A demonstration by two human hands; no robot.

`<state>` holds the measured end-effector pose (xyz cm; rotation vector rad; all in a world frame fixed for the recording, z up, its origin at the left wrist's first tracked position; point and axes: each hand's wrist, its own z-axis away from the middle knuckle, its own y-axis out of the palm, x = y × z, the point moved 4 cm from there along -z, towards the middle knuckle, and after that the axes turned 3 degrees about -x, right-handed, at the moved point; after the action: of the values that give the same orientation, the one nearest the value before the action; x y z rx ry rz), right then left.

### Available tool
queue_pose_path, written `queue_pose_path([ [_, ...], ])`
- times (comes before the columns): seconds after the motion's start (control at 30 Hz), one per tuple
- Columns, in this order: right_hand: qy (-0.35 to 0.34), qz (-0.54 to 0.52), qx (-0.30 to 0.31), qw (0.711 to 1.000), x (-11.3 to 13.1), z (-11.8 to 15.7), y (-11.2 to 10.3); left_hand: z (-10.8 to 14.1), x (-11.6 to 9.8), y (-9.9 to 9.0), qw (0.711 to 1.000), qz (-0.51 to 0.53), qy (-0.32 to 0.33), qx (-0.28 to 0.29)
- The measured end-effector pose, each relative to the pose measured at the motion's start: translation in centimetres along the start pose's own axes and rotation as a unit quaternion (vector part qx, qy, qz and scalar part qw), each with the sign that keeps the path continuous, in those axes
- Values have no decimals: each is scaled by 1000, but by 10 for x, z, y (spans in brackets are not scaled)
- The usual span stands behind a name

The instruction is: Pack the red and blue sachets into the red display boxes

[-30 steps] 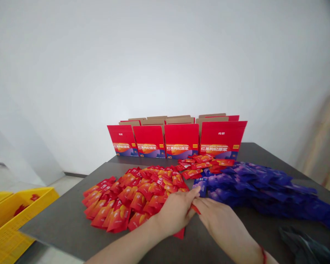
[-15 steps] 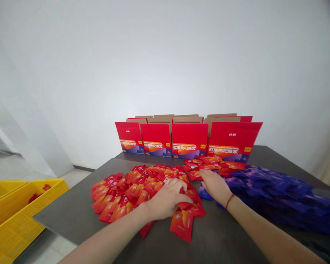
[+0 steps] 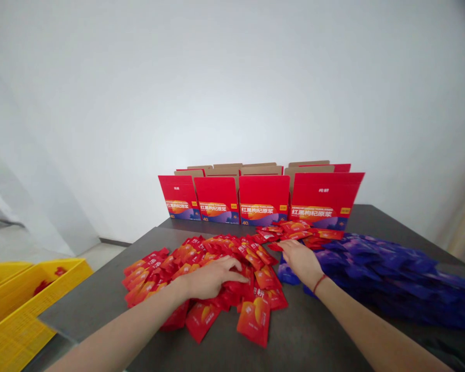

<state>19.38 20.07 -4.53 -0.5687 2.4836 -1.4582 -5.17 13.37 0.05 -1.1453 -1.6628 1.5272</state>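
My left hand (image 3: pixel 213 276) lies over the wide pile of red sachets (image 3: pixel 170 274), its fingers bent and spread from the thumb, with nothing clearly held. Loose red sachets lie at the pile's front edge, among them one flat red-orange sachet (image 3: pixel 254 318). My right hand (image 3: pixel 303 261), with a thin band at the wrist, reaches to the smaller heap of red sachets (image 3: pixel 294 227). Its fingers are closed at a red sachet (image 3: pixel 275 247); the fingertips are partly hidden. Purple-blue sachets (image 3: pixel 289 274) lie just under and beside that hand.
A row of open red cartons (image 3: pixel 263 194) stands at the back of the dark table (image 3: pixel 294 336), with more cartons behind. A large heap of purple-blue sachets (image 3: pixel 387 274) covers the right side. Yellow crates (image 3: pixel 34 305) with some red pieces inside stand at lower left.
My left hand has moved left and slightly down across the red pile, and sachets near it have shifted, uncovering more at the front. The right hand stays at the small heap.
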Motion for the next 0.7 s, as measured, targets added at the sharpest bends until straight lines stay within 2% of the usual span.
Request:
queue_pose_path([
  [0.1, 19, -38, -45, 998, -10, 17, -13, 6, 10, -5, 995, 85, -46, 10],
  [0.17, 35, -61, -75, 995, -13, 29, -22, 2, 10, -9, 991, 96, -90, -11],
  [0.3, 40, -105, -120, 986, -5, 51, -41, -21, -14, -19, 972, 98, -153, -146],
  [0.4, 9, -143, -151, 978, 11, 66, -57, -46, -42, -16, 958, 120, -144, -216],
  [0.57, -42, -174, -184, 967, 35, 84, -77, -81, -71, 0, 965, 146, -72, -208],
  [0.7, -34, -184, -190, 964, 43, 98, -76, -87, -77, 1, 949, 204, -55, -234],
])
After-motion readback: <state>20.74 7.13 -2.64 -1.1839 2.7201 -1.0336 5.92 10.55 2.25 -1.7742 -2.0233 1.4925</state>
